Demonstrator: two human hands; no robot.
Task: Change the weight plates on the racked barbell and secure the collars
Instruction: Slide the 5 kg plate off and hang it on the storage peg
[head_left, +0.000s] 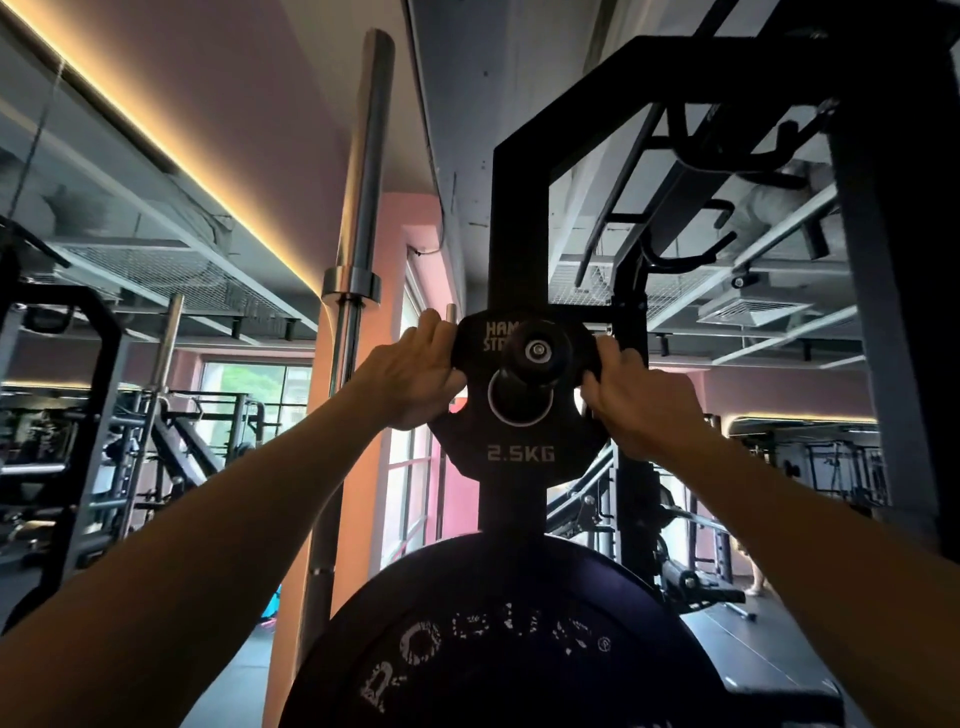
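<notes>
A small black 2.5 kg plate hangs on a storage peg of the black rack upright, its centre hole sitting low around the peg. My left hand grips the plate's left edge. My right hand grips its right edge. Just below, a large black bumper plate with worn white lettering fills the lower middle of the view. No collar is in sight.
A chrome barbell stands upright to the left of the rack. Another bar leans farther left among black gym machines. Rack beams and hooks cross overhead at right. A window and pink pillar lie behind.
</notes>
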